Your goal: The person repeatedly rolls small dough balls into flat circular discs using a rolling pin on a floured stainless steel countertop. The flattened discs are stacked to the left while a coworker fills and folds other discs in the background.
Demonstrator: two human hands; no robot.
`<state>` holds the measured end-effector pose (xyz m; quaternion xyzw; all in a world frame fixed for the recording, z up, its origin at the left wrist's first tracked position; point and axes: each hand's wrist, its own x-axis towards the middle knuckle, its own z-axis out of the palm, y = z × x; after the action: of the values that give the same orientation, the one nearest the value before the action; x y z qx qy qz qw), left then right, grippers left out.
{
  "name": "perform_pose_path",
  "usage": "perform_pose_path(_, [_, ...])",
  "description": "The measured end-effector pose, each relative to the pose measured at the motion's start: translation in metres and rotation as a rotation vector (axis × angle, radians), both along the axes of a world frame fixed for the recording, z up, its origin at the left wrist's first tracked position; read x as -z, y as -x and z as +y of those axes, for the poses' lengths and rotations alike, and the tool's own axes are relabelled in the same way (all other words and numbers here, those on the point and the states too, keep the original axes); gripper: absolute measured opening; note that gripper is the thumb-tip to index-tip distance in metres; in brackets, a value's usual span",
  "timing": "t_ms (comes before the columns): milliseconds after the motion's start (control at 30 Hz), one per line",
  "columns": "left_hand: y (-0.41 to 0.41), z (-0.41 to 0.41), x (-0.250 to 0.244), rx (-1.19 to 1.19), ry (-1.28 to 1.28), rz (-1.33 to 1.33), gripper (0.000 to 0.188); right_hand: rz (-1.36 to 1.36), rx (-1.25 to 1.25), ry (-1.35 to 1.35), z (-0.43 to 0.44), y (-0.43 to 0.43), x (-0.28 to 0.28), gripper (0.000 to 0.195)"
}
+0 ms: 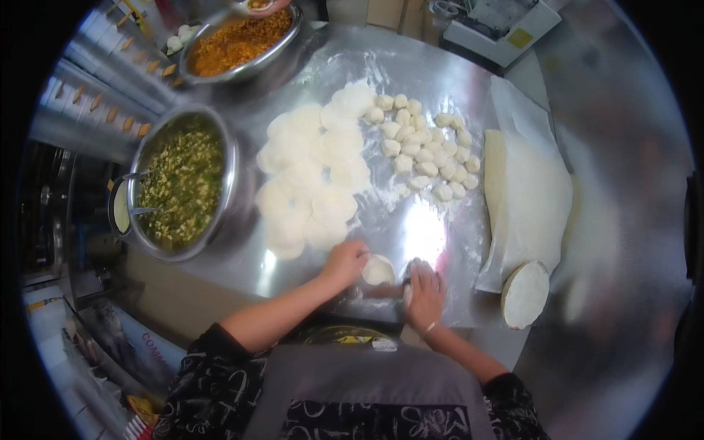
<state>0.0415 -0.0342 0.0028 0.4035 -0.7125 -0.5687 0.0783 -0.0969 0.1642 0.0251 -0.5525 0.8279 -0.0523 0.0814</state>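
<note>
My left hand (345, 266) pinches the left edge of a small dough round (378, 270), which lies on the steel table near its front edge. Palm down, my right hand (424, 296) rests on a blurred brown rod (383, 291), which looks like a rolling pin and reaches left along the round's near side. Motion blur hides its exact outline. Beyond my left hand spread many thin, overlapping dough wrappers (313, 170). Several small floured dough balls (426, 146) sit grouped to their right.
A steel bowl (234, 181) of green chopped filling stands left, with utensil handles in it. Behind it is another bowl (295, 33) of orange filling, with another person's hand (270, 7) above. Covered dough (528, 187) and a floury round object (526, 295) lie right on the steel table (330, 49).
</note>
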Motion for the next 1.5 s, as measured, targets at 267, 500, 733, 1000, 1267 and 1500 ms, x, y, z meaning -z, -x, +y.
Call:
perform_pose_path(267, [0.037, -0.024, 0.0, 0.233, 0.313, 0.065, 0.014, -0.139, 0.014, 0.082, -0.068, 0.043, 0.002, 0.047])
perform_pose_path(500, [0.043, -0.047, 0.012, -0.04, 0.102, 0.109, 0.012, -0.093, -0.05, 0.059, 0.008, 0.02, -0.019, 0.052])
perform_pose_path(733, [0.051, -0.025, 0.009, 0.171, 0.113, -0.029, 0.019, -0.134, 0.04, 0.019, 0.031, 0.014, -0.009, 0.053])
perform_pose_path(1000, [0.076, 0.0, 0.0, 0.325, 0.389, 0.038, 0.011, -0.031, 0.122, 0.128, -0.083, 0.057, -0.007, 0.047])
perform_pose_path(1267, [0.037, 0.01, -0.013, 0.214, 0.132, 0.061, 0.015, -0.016, 0.099, 0.038, -0.026, 0.019, -0.004, 0.054])
perform_pose_path(1500, [0.061, -0.005, -0.003, 0.329, 0.354, 0.112, 0.012, -0.047, 0.067, 0.105, -0.032, 0.034, 0.001, 0.056])
